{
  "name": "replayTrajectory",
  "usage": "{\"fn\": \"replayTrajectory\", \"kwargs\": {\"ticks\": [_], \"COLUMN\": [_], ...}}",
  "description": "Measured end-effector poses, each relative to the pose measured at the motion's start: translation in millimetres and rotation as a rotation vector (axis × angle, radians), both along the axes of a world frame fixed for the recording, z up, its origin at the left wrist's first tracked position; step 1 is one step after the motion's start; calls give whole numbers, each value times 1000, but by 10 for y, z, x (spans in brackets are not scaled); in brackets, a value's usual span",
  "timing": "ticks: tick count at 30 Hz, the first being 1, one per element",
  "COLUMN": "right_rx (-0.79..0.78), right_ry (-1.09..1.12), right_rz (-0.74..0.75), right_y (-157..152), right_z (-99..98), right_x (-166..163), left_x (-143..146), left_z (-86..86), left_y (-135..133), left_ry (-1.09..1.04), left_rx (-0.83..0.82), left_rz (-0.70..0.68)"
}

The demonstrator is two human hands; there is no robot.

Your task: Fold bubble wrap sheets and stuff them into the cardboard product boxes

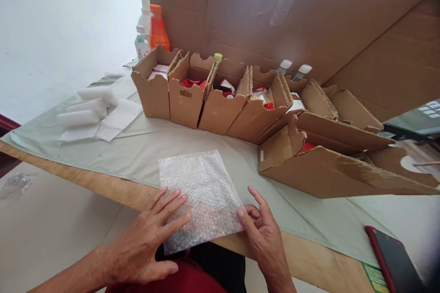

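Observation:
A flat sheet of bubble wrap lies at the front edge of the table, its near part jutting out over the edge. My left hand rests on its left side with the fingers spread. At the right edge of the sheet, my right hand pinches it between the thumb and bent fingers, the index finger pointing up. Several folded pieces of bubble wrap are piled at the back left.
Cardboard bins holding small packets stand in a row at the back, with a longer bin at the right. Behind them rise an orange bottle and a large cardboard panel. A phone lies at the lower right.

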State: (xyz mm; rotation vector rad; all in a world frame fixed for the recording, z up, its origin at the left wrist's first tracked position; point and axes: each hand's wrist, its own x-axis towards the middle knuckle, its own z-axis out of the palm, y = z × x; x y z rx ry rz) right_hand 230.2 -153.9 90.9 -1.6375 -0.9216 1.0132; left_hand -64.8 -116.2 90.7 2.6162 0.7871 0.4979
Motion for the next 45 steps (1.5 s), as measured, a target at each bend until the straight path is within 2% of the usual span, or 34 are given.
{"fn": "replayTrajectory", "kwargs": {"ticks": [4, 11, 14, 17, 21, 26, 28, 30, 33, 35, 37, 39, 40, 42, 45], "right_rx": [-103, -138, -111, -67, -15, -37, -19, 40, 144, 182, 200, 228, 251, 289, 251], "right_ry": [432, 773, 876, 946, 959, 947, 914, 844, 611, 282, -145, -495, -597, -657, -494], "right_rz": [-112, -251, -311, -310, -299, -314, -300, -260, -223, -242, -226, -137, -80, 18, 54], "right_y": [-270, -427, -440, -456, -467, -468, -503, -578, -748, -855, -911, -894, -859, -750, -557], "right_z": [110, 111, 121, 152, 158, 175, 209, 236, 189, 88, -35, -139, -176, -223, -257], "right_x": [-162, -90, -37, -35, -25, -34, -30, 7, 127, 228, 315, 367, 377, 368, 320], "left_x": [-70, -153, -101, 36, 250, 401, 412, 399, 362, 346, 338, 338, 340, 350, 385], "left_z": [-123, -143, -155, -213, -300, -308, -280, -240, -186, -177, -189, -199, -196, -168, -97], "left_y": [-110, -12, 13, 42, 77, 87, 113, 153, 201, 200, 175, 144, 133, 122, 133], "left_ry": [17, 7, 10, -1, -47, -181, -290, -399, -497, -520, -508, -474, -458, -433, -397], "left_rx": [6, -27, -1, 54, 135, 150, 78, -68, -311, -416, -472, -496, -505, -533, -555], "left_rz": [34, 3, -18, -27, 35, -10, 4, 8, 13, 50, 135, 261, 314, 358, 337]}}
